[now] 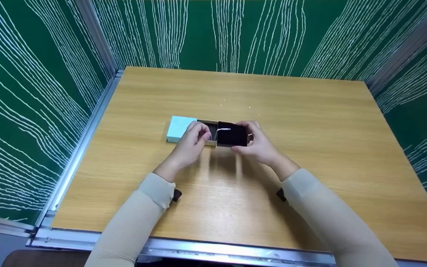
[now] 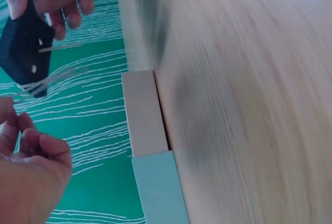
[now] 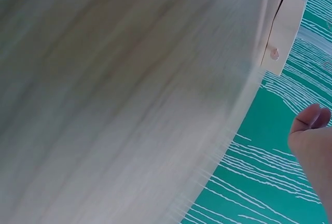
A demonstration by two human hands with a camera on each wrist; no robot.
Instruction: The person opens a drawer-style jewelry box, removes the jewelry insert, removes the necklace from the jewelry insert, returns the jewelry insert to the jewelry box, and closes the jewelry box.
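Over the blue box, your left hand pinches a silvery chain; right of the box, your right hand grips the black pad. You're apparently arranging the chain; next likely calls for steady tension.

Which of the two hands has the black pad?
The right hand: it grips the black pad by its edges, whereas the left hand pinches a thin silvery strand.

The box lid is pale turquoise, the tray beige outside, the pad black, the chain silvery. The table is streaky yellow-brown, the walls green with wavy white lines, the sleeves plain greyish beige.
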